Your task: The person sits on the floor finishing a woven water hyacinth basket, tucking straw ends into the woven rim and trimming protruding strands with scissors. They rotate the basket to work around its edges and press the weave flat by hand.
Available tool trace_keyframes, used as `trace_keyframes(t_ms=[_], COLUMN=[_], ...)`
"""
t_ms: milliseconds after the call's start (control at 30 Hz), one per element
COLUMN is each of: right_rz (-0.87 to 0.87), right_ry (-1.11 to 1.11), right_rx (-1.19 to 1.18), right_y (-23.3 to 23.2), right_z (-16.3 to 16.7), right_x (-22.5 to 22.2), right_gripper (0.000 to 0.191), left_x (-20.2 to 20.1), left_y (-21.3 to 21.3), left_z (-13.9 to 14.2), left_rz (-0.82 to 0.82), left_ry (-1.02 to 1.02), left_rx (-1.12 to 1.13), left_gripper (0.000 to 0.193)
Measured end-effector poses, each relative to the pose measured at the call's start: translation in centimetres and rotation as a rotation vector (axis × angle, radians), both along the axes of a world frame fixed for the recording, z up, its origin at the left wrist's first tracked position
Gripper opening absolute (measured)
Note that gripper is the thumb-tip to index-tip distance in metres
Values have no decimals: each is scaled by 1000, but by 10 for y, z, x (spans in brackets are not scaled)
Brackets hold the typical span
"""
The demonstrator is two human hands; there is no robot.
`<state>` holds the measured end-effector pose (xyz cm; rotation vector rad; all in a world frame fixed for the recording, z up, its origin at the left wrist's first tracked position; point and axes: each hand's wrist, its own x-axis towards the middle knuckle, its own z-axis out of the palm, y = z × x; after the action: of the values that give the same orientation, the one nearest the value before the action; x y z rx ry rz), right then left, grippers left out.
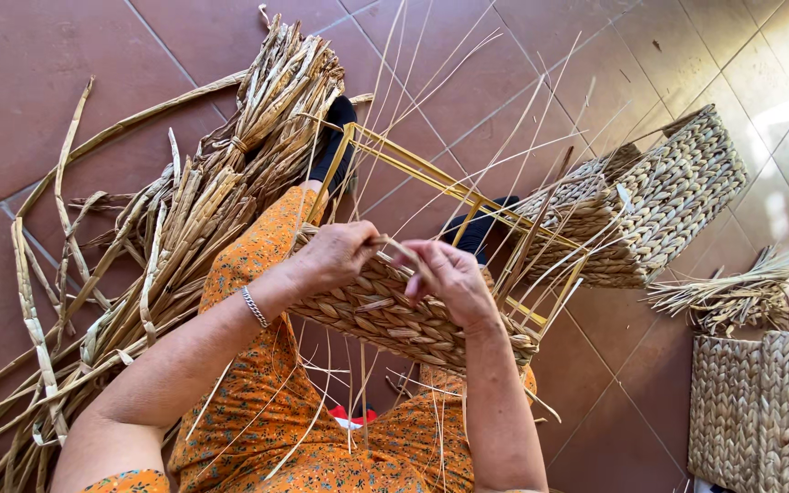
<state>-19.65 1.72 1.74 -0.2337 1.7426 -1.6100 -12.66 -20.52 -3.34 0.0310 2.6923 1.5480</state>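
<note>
A half-woven basket [394, 319] of pale dried leaf rests on my lap, built around a yellow wire frame [440, 187] with thin stalks sticking up from it. My left hand [335, 256] grips a twisted leaf strand [397, 246] at the basket's top edge. Just right of it, my right hand [449, 278] pinches the same strand against the woven rim. I wear orange flowered clothing [267, 402] and a silver bracelet on the left wrist.
A large bundle of dried leaves [184, 219] lies on the red tiled floor [47, 82] to my left. A finished woven basket [659, 205] lies tipped at right, with a small leaf bunch [732, 292] and stacked baskets [764, 411] beyond.
</note>
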Motion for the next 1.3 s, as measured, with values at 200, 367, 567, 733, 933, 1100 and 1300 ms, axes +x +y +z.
trace_keyframes(t_ms=[200,367,567,733,933,1100,1300], right_rz=[-104,-86,83,142,81,-25,-102], right_ry=[-25,620,1316,1366,640,378,1006], right_rx=[48,194,171,128,642,243,314], right_y=[-30,-42,-47,-46,-17,-28,-18], right_z=[-8,-9,18,28,27,0,-19], right_x=[-1,34,46,44,36,31,40], right_gripper=[48,20,14,11,16,25,14], left_x=[2,-1,11,18,24,32,41], left_y=[-10,4,16,17,23,20,9], left_z=[-1,-7,-18,-24,-27,-26,-12], left_rz=[116,246,107,103,198,135,-52], left_ry=[49,8,589,535,487,590,682], left_rx=[275,314,-14,-27,187,81,-95], left_gripper=[21,30,27,18,12,17,21])
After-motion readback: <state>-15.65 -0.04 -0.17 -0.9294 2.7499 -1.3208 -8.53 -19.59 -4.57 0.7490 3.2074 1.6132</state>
